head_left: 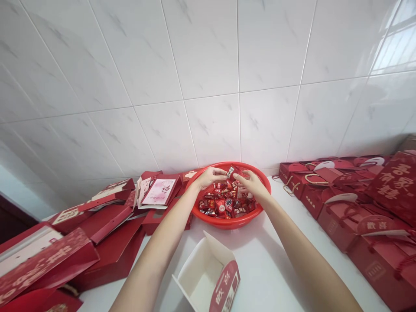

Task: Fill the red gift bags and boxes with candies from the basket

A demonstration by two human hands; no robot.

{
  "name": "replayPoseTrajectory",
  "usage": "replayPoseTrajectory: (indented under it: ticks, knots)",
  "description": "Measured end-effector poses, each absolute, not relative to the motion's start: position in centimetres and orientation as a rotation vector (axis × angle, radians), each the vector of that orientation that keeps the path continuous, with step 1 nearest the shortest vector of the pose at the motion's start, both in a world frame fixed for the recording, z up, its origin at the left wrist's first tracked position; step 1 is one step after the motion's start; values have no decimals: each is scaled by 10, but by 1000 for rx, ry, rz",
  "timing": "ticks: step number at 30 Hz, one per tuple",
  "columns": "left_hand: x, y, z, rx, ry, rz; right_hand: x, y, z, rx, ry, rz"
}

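Observation:
Above a red plastic basket [229, 223], my left hand [210, 177] and my right hand [251, 183] face each other. Between their fingertips is a small candy [231, 172] in a red wrapper with a pale label, and both hands pinch it. Many wrapped candies [224, 207], mostly red and dark brown, fill the basket below. Nearer to me, between my forearms, stands a gift box [226, 284] with its flaps up. It is white inside, with a red printed side, and the part of its inside that shows holds nothing.
On the left lie several unfolded or open red boxes [113, 251], with pink and white cards [159, 192] on top. Rows of closed red gift boxes [344, 221] with rope handles line the right side. Behind the white table [273, 260] rises a tiled wall [211, 125].

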State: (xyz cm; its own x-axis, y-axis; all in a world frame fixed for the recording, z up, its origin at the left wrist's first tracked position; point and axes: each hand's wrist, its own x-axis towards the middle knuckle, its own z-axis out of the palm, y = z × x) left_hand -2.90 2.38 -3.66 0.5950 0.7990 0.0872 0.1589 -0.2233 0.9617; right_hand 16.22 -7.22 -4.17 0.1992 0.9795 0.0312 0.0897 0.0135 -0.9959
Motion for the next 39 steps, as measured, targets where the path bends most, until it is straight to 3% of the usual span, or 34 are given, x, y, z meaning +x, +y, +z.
replayPoseTrajectory:
  ticks: [5, 10, 16, 22, 39]
  knots:
    - [-26, 17, -35, 1795, 711, 620, 161, -75, -37, -1194, -1133, 1270]
    - [-24, 21, -39, 1789, 723, 536, 162, -75, -37, -1200, -1069, 1172]
    - [-34, 41, -58, 2090, 1268, 382, 165, -72, -37, -1141, -943, 1178]
    - [-46, 54, -77, 2125, 1365, 158, 166, -73, -37, -1048, -884, 1290]
    - [-39, 47, -68, 2132, 1282, 421, 166, -75, -37, -1050, -860, 1295]
